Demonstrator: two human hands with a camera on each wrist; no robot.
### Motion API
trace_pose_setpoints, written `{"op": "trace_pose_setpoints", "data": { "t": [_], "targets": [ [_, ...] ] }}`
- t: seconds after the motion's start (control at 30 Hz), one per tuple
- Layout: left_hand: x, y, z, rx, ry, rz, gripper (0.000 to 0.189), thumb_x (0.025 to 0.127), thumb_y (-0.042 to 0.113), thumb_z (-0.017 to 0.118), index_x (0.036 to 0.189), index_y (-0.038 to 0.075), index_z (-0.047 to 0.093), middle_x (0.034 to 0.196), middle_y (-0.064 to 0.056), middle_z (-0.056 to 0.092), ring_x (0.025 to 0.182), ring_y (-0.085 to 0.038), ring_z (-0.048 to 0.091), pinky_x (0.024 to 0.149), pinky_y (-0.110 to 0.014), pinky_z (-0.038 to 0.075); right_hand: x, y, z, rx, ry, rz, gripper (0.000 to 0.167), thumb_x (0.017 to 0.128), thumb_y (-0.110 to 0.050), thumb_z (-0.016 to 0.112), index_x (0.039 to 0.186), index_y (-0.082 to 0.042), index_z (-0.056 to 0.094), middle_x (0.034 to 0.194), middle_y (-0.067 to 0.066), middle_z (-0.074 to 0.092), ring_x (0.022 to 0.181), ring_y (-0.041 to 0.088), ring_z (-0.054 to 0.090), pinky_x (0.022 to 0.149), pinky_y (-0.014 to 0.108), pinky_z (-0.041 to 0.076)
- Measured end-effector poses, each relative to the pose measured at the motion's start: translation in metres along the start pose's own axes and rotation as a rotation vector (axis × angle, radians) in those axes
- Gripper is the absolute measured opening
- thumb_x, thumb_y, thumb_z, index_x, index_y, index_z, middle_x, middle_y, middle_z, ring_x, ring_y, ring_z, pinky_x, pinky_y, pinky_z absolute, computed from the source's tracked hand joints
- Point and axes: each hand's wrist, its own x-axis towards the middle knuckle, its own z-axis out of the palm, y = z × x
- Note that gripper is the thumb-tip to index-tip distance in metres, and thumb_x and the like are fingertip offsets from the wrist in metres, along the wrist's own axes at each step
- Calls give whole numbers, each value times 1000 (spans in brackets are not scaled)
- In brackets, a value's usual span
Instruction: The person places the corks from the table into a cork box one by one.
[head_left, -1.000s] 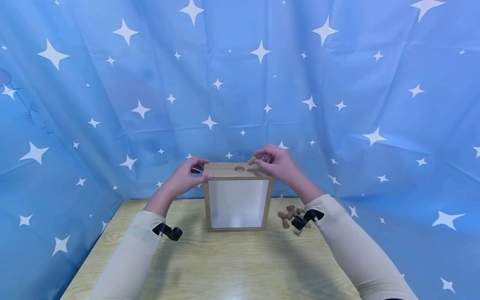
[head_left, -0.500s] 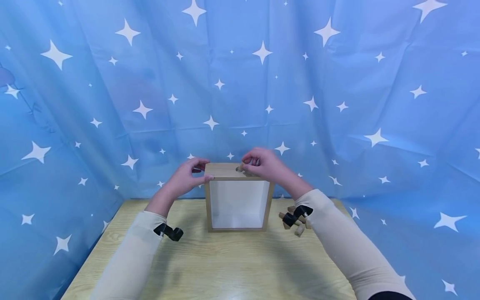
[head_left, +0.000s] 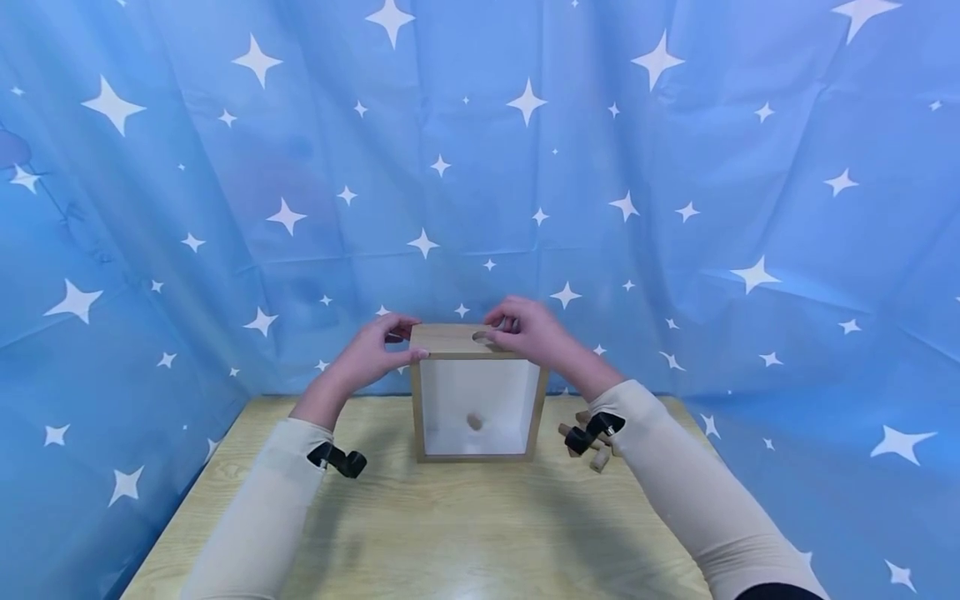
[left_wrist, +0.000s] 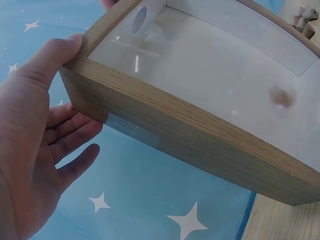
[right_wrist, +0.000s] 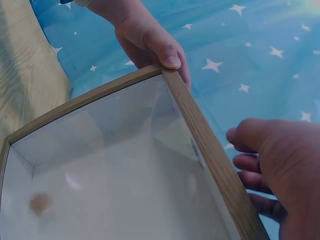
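Observation:
A wooden shadow box with a clear front and white inside stands upright on the table. My left hand grips its upper left corner, the thumb on the front edge and the fingers toward the back. Beside the round hole in the box's top is my right hand, fingers loosely bent. In the right wrist view that hand has nothing in its fingers. A blurred brown cork is in the lower part of the box, also visible through the pane in the left wrist view.
Several corks lie in a loose pile on the wooden table, right of the box and partly hidden by the right wrist's camera mount. A blue curtain with white stars hangs behind and at both sides.
My right hand has moved left to the hole and let go of the cork, which is now inside the box. The left hand keeps its grip on the corner.

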Motion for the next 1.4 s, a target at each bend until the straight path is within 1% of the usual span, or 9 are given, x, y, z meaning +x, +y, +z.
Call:
{"op": "trace_pose_setpoints", "data": {
  "t": [0.2, 0.43, 0.53, 0.73, 0.87, 0.97, 1.13, 1.27, 1.4],
  "targets": [
    [1, 0, -1, -18, -11, -11, 77, 96, 56, 85, 154, 11, 59, 140, -11, 64, 136, -41, 59, 116, -60, 49, -10, 0, -9, 44, 41, 11, 14, 101, -9, 81, 114, -5, 81, 105, 4, 71, 90, 21, 66, 77, 34, 60],
    [1, 1, -1, -23, -16, -15, 75, 98, 50, 85, 155, 10, 58, 142, -13, 64, 139, -47, 57, 117, -59, 48, -27, 4, -20, 80, 76, 37, 14, 100, -10, 82, 113, -7, 81, 103, 4, 70, 88, 22, 64, 75, 32, 57],
    [2, 1, -1, -26, -20, -7, 75, 98, 49, 85, 155, 9, 58, 142, -14, 64, 139, -47, 57, 118, -60, 47, -37, 7, -25, 69, 101, 34, 14, 100, -10, 82, 113, -5, 81, 102, 5, 70, 87, 22, 64, 74, 31, 56],
    [2, -1, 0, -46, -21, -7, 74, 98, 50, 85, 153, 10, 58, 140, -13, 63, 137, -46, 58, 118, -60, 47, -59, 16, -38, 41, 140, 44, 14, 101, -12, 82, 113, -5, 81, 100, 5, 70, 86, 22, 64, 75, 32, 56],
    [4, -3, 0, -64, -25, -7, 74, 98, 49, 85, 154, 9, 57, 140, -14, 62, 139, -48, 57, 118, -62, 46, -74, 24, -44, 28, 165, 57, 13, 102, -12, 82, 113, -6, 81, 102, 3, 71, 87, 20, 65, 76, 33, 56],
    [4, -3, 0, -68, -23, 1, 75, 98, 48, 86, 154, 8, 57, 140, -15, 62, 138, -47, 57, 119, -63, 45, -88, 30, -46, 30, 181, 65, 11, 102, -9, 82, 112, -7, 81, 104, 3, 72, 88, 20, 65, 77, 33, 57],
    [3, -1, -1, -55, -22, 2, 74, 97, 50, 86, 153, 8, 58, 139, -14, 63, 135, -42, 60, 118, -60, 48, -114, 41, -46, 13, 165, 110, 11, 104, -11, 80, 114, -9, 80, 106, 3, 73, 91, 20, 66, 78, 30, 57],
    [3, 0, 0, -65, -26, -6, 74, 97, 50, 86, 152, 9, 58, 138, -14, 63, 135, -43, 60, 117, -61, 48, -133, 48, -46, 12, 135, 166, 13, 105, -14, 79, 117, -10, 79, 107, 3, 72, 92, 21, 66, 78, 31, 57],
    [2, -2, -1, -70, -29, 3, 73, 98, 48, 86, 153, 8, 58, 139, -15, 63, 135, -42, 60, 118, -61, 48, -148, 56, -44, 31, 125, 212, 15, 106, -16, 79, 119, -9, 79, 107, 4, 72, 93, 22, 66, 78, 33, 57]
  ]
}}
